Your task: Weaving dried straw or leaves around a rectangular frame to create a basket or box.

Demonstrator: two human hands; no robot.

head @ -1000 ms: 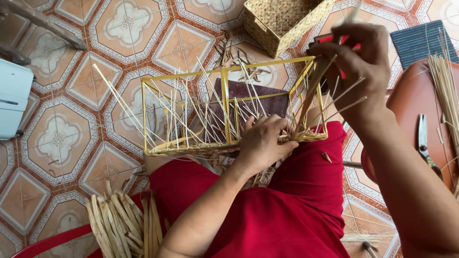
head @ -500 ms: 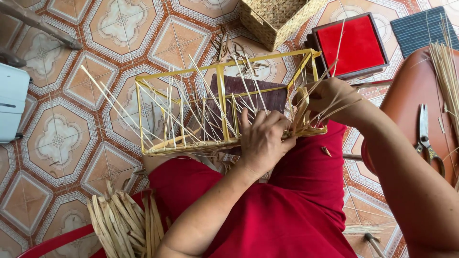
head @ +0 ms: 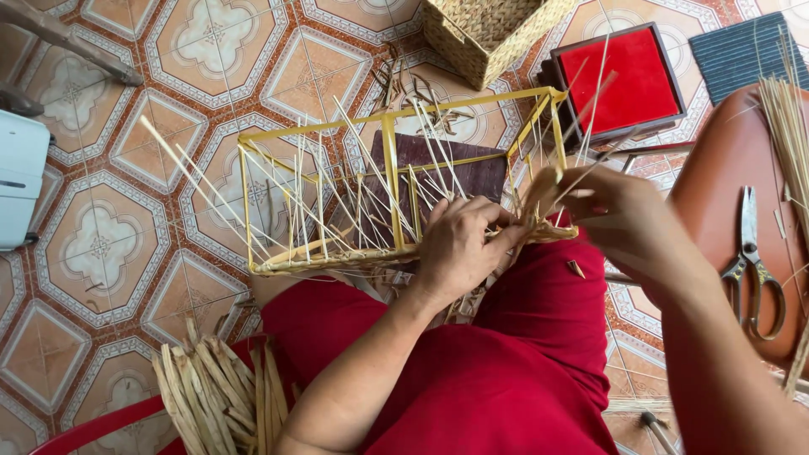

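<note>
Yellow wire frame (head: 396, 173) rests across red-clothed lap (head: 506, 371), braced for weaving. Left hand (head: 459, 248) clamps woven rim (head: 337, 257) at near edge, pinning strands. Right hand (head: 619, 219) pinches loose straw strand (head: 590, 105), held taut at frame's right corner.

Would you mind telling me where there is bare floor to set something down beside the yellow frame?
Bare tile lies left of the yellow frame, between it and the white box, and above its left half. It is crowded around the left hand and right hand, and near the woven basket and red tray.
</note>
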